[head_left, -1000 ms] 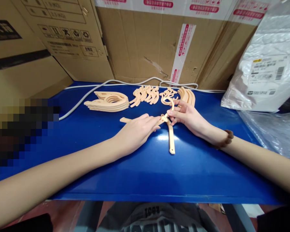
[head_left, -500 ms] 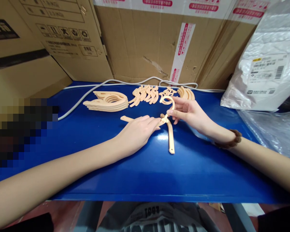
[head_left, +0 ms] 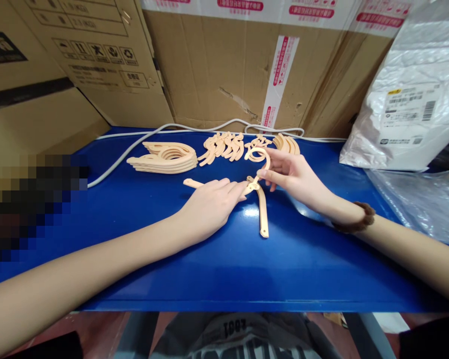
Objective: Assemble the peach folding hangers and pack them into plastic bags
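Observation:
A peach plastic hanger arm point(head_left: 262, 212) lies on the blue table point(head_left: 224, 264), joined at its upper end to a second arm point(head_left: 190, 183) that runs left under my left hand point(head_left: 209, 204). My left hand rests fingers-down on that second arm, pressing it near the joint. My right hand point(head_left: 292, 175) pinches a curved peach hook piece point(head_left: 261, 155) with thumb and fingers, holding it just above the joint.
At the back of the table lie a stack of curved hanger arms point(head_left: 164, 157), a heap of small hooks point(head_left: 224, 146) and more curved parts point(head_left: 289, 143). A white cable point(head_left: 134, 144) runs along the back. Cardboard boxes point(head_left: 224, 65) stand behind; a plastic bag point(head_left: 404, 109) is at the right.
My right hand has lifted slightly and opened its lower fingers, with the hook piece raised a little off the joint. My left hand has stayed put.

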`<state>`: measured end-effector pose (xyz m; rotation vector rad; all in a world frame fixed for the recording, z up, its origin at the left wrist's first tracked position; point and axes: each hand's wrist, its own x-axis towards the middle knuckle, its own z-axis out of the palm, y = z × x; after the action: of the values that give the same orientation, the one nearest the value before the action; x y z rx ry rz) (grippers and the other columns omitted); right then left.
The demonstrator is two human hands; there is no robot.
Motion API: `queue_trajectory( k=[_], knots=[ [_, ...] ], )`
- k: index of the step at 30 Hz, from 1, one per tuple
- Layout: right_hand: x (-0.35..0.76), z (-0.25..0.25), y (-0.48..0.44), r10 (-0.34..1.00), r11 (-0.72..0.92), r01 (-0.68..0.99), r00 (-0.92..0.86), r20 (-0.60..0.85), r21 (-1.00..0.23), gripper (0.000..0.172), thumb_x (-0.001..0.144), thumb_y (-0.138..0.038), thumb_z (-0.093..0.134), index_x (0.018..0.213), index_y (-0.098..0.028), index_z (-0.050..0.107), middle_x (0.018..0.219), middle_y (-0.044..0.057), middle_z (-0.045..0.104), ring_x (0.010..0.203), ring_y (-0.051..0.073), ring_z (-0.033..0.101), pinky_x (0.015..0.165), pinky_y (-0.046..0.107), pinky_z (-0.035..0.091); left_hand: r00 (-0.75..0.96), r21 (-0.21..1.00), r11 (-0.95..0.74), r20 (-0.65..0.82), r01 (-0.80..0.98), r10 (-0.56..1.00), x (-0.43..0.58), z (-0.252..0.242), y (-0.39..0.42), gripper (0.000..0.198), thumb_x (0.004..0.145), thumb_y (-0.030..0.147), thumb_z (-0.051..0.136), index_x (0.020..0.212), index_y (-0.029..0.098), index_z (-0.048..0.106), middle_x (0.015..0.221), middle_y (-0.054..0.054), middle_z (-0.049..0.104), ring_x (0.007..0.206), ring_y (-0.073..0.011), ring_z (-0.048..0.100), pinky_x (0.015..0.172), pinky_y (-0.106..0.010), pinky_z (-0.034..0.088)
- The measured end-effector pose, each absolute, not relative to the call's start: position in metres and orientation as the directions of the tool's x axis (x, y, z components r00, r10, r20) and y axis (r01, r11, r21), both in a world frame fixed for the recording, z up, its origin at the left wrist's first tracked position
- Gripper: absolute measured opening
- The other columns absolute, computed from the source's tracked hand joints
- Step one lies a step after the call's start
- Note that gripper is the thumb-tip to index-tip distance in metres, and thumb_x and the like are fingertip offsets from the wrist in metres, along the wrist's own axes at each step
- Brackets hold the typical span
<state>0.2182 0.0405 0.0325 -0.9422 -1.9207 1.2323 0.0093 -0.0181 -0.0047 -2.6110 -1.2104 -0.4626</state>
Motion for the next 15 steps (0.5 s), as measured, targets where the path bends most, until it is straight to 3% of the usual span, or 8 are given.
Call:
queue_trajectory(
  k=[4, 7, 9, 11, 15],
  knots=[
    [0.217, 0.03, 0.039, 0.832, 0.302, 0.205, -0.534, 0.152, -0.931, 0.056, 0.082, -0.029, 0.073, 0.134, -0.012, 0.058, 0.076, -0.001, 0.067, 0.059, 0.011, 0.057, 0.056, 0.028, 0.053, 0.598, -0.052, -0.619, 0.331, 0.784, 0.73, 0.01, -0.004, -0.018, 0.037, 0.107, 0.027, 0.036, 0.124, 0.009, 0.063, 0.102, -0.011, 0.074, 0.089, -0.0268, 0.066, 0.075, -0.039, 0.051],
    [0.217, 0.03, 0.039, 0.814, 0.347, 0.199, -0.55, 0.189, -0.917, 0.056, 0.084, -0.032, 0.071, 0.134, -0.013, 0.056, 0.078, 0.0, 0.068, 0.067, 0.015, 0.064, 0.059, 0.029, 0.054, 0.566, 0.069, -0.611, 0.308, 0.789, 0.765, 0.009, 0.002, -0.02, 0.038, 0.107, 0.028, 0.035, 0.129, 0.011, 0.06, 0.116, -0.011, 0.072, 0.1, -0.0272, 0.066, 0.084, -0.04, 0.052],
    [0.217, 0.03, 0.04, 0.792, 0.409, 0.252, -0.575, 0.204, -0.877, 0.058, 0.085, -0.036, 0.071, 0.135, -0.014, 0.054, 0.083, 0.003, 0.071, 0.075, 0.018, 0.067, 0.064, 0.032, 0.055, 0.51, 0.23, -0.578, 0.294, 0.783, 0.808, 0.007, 0.008, -0.022, 0.036, 0.105, 0.028, 0.038, 0.134, 0.015, 0.056, 0.124, -0.01, 0.07, 0.105, -0.0262, 0.066, 0.086, -0.039, 0.053],
    [0.219, 0.031, 0.04, 0.776, 0.491, 0.374, -0.599, 0.2, -0.787, 0.066, 0.084, -0.04, 0.072, 0.141, -0.015, 0.049, 0.085, 0.003, 0.071, 0.077, 0.019, 0.068, 0.069, 0.033, 0.055, 0.436, 0.445, -0.502, 0.248, 0.742, 0.865, 0.004, 0.012, -0.022, 0.032, 0.102, 0.028, 0.043, 0.13, 0.019, 0.056, 0.116, -0.007, 0.072, 0.099, -0.0235, 0.068, 0.082, -0.037, 0.054],
    [0.223, 0.031, 0.035, 0.77, 0.611, 0.649, -0.62, 0.151, -0.454, 0.084, 0.08, -0.043, 0.077, 0.149, -0.014, 0.039, 0.092, 0.005, 0.07, 0.076, 0.022, 0.065, 0.069, 0.035, 0.05, 0.335, 0.853, -0.258, 0.105, 0.454, 0.936, -0.001, 0.013, -0.013, 0.025, 0.095, 0.035, 0.054, 0.115, 0.019, 0.055, 0.091, -0.003, 0.068, 0.076, -0.0172, 0.066, 0.058, -0.026, 0.054]
  ],
)
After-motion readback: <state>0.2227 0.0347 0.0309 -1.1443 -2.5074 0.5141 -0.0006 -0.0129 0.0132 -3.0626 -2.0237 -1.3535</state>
